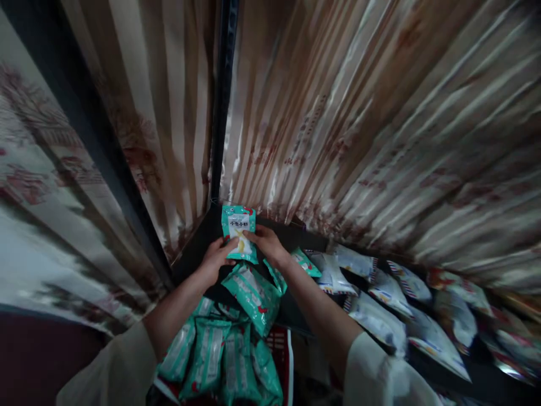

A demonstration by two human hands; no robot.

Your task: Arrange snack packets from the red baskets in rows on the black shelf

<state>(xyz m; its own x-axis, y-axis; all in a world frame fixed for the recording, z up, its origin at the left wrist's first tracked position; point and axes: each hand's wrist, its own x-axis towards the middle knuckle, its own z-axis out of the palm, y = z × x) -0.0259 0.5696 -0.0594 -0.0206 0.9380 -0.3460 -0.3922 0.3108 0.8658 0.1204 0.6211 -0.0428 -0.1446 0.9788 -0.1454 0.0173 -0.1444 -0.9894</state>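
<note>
A teal snack bag [239, 217] with a white label is held between both hands in the back corner of a dark shelf [194, 248]. My left hand [216, 259] is closed on its lower left side, the thumb across its front. My right hand [266, 242] grips the right side, its thumb also on the front. Just below them, another teal bag [252, 296] lies at the shelf's front edge. Two more teal bags, one of them [306, 263] beyond my right forearm, lie partly hidden by that arm.
Several teal bags [207, 352] fill a red basket [289, 361] with a white rim below the shelf. White snack bags [378, 321] lie along the shelf to the right. Dark metal posts [223, 101] and wrinkled printed sheeting [338, 113] close off the back and left.
</note>
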